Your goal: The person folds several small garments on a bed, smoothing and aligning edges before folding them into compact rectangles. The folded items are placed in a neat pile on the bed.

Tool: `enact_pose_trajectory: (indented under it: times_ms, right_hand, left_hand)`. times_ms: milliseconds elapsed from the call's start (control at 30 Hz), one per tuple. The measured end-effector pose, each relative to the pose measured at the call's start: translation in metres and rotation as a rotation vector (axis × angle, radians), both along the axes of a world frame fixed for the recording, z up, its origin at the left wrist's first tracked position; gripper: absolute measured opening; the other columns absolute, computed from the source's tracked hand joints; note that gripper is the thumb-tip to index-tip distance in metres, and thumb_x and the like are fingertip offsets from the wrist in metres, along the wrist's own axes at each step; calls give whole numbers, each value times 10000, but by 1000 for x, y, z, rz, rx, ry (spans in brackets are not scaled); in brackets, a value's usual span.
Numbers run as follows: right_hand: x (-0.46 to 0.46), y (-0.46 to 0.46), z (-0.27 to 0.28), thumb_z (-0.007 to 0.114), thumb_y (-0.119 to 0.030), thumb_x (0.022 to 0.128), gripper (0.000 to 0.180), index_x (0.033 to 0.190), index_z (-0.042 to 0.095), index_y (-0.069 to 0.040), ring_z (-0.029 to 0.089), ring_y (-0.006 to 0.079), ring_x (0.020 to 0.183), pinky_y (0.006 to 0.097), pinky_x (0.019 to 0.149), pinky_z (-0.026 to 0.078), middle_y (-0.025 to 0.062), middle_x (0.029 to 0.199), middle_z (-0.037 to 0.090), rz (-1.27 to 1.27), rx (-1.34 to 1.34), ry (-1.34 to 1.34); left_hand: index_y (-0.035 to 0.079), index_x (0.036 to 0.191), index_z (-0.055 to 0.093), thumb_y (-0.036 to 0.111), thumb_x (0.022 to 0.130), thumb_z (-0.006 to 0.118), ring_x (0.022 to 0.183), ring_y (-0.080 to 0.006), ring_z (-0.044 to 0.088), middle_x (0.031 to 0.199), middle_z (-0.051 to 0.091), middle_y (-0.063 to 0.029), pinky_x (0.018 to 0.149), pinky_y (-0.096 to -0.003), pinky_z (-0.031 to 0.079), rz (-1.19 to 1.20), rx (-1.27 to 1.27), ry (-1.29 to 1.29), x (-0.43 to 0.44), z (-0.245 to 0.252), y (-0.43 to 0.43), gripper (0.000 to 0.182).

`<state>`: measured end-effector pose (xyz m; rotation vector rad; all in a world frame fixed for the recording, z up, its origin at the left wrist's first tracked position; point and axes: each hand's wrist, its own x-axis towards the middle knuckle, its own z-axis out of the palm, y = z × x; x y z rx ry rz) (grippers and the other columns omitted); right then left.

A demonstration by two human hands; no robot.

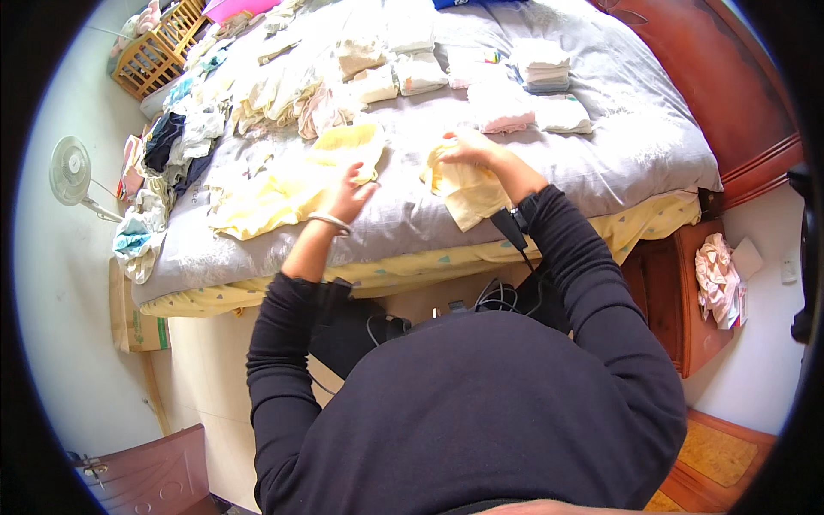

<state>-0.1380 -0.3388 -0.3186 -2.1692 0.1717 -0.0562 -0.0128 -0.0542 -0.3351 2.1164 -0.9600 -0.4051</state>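
Observation:
My right hand (473, 148) grips a bunched pale yellow cloth garment (473, 196), part of which hangs down towards the bed's near edge. Further left, my left hand (351, 196) has its fingers apart and holds nothing. It is over the right side of a larger yellow garment (277, 199) spread on the grey bed cover (399, 212); whether it touches the fabric I cannot tell. A folded pink garment (505, 114) and a folded white one (562, 114) sit just beyond my right hand.
Several folded clothes (421, 72) stand in stacks at the bed's middle. Loose clothes (187, 141) heap along its left side. A white fan (71, 168) is at the left wall, a wooden cot (158, 51) at the far left. Cables (496, 296) hang by my knees; a wooden nightstand (685, 290) stands right.

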Motion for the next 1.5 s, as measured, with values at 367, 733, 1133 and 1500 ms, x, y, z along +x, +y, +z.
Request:
enact_pose_trajectory:
  times_ms: [367,733,1133,1500]
  right_hand:
    - [-80,59,86,661,-125,846,383,1132,436,-10,573,84,851,233,725,466,73,911,619,-77,500,-400]
    - [-68,65,109,662,-151,844,219,1008,649,-7,557,142,972,268,872,435,81,1066,605,167,662,-414]
    - [-58,72,143,736,-111,771,496,1227,552,-54,559,96,847,231,788,479,40,979,624,204,275,-427]
    - [-84,97,187,721,-250,761,462,1117,558,-6,638,279,664,306,628,511,155,776,626,101,-585,-359]
  left_hand:
    - [1,1074,612,156,889,610,844,-96,604,944,663,-46,765,-253,483,-266,-603,805,-81,111,-43,241]
    - [-28,1114,585,194,908,588,883,-87,567,992,638,-40,787,-234,455,-275,-391,557,-82,148,-15,303]
    - [-10,1157,528,297,929,552,835,-68,556,937,622,-24,736,-225,468,-457,-393,354,-80,160,-23,383]
    - [-2,1095,604,143,737,757,904,-102,584,998,652,-62,772,-251,483,-373,-157,364,-81,147,-10,416]
